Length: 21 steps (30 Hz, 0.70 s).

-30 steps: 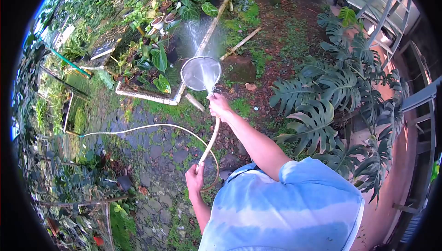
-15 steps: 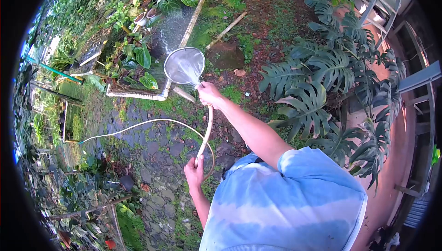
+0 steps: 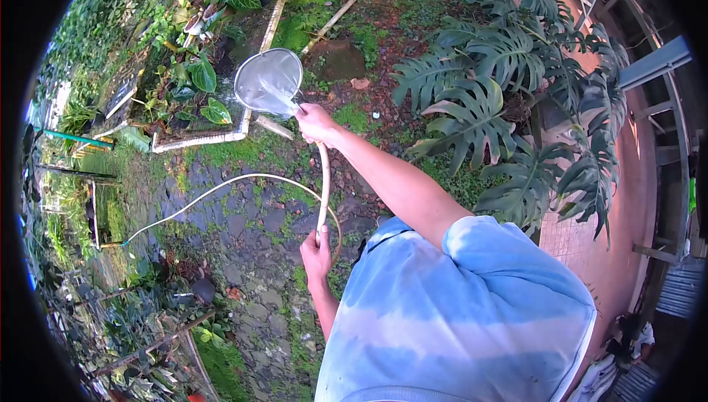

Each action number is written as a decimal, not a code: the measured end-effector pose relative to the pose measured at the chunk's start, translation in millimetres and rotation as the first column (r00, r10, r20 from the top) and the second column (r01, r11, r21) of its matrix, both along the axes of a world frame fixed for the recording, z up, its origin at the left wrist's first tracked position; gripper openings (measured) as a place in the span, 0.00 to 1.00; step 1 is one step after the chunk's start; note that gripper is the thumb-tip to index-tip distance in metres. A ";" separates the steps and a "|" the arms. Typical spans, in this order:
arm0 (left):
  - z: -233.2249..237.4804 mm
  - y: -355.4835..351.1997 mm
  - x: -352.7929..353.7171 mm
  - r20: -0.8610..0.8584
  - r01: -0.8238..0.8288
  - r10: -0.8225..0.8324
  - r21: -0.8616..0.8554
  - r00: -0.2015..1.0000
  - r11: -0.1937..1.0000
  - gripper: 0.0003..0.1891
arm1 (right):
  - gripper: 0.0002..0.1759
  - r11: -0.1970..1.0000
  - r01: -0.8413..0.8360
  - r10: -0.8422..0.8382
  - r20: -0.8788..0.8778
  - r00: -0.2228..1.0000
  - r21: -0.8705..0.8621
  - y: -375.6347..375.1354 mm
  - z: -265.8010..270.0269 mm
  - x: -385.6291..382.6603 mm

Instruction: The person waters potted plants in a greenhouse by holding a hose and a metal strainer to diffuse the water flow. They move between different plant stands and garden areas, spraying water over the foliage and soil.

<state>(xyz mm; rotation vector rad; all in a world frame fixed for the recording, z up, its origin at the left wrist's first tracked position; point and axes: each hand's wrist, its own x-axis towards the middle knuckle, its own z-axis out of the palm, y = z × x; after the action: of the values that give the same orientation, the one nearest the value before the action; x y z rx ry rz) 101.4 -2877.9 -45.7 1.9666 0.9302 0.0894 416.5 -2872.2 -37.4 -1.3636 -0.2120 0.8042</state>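
Note:
My right hand [image 3: 318, 123] is closed around the end of a cream garden hose [image 3: 324, 173], and around what looks like the handle of a round mesh net [image 3: 264, 81]. The net has a dark rim and pale mesh. Water shoots from the hose end into the mesh. Lower down, my left hand [image 3: 316, 253] is closed on the same hose, its thumb lying along it. From there the hose loops round and runs off to the left across the ground. My right fingers partly hide the hose end and the grip on the net.
A bamboo-edged bed [image 3: 199, 141] with leafy plants lies at the upper left. Large monstera leaves [image 3: 476, 118] spread on the right beside a tiled ledge [image 3: 571, 236]. Mossy stone paving [image 3: 251, 254] runs underneath. A loose pole [image 3: 332, 22] lies near a flat rock [image 3: 335, 60].
The view has shifted, so the surroundings sit further left and higher. Both hands keep their grip on the hose, and water still runs into the net; spray beyond it shows less.

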 end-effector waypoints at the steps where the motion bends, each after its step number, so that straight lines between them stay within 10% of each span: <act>1: 0.4 -2.6 -2.3 -0.008 0.017 -0.017 -0.018 1.000 1.000 0.26 | 0.16 1.000 -0.002 0.002 0.019 1.000 -0.015 -2.0 1.0 -3.4; 21: 5.9 -41.2 1.2 0.059 0.135 -0.127 -0.140 0.990 0.981 0.25 | 0.13 0.996 -0.078 0.078 -0.015 0.997 -0.037 -63.4 30.6 -3.4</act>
<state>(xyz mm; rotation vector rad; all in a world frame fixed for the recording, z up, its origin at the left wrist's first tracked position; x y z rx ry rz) 102.6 -2919.0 -39.9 1.8780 0.7516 -0.0034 413.1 -2935.6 -6.9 -1.3913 -0.2419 0.8864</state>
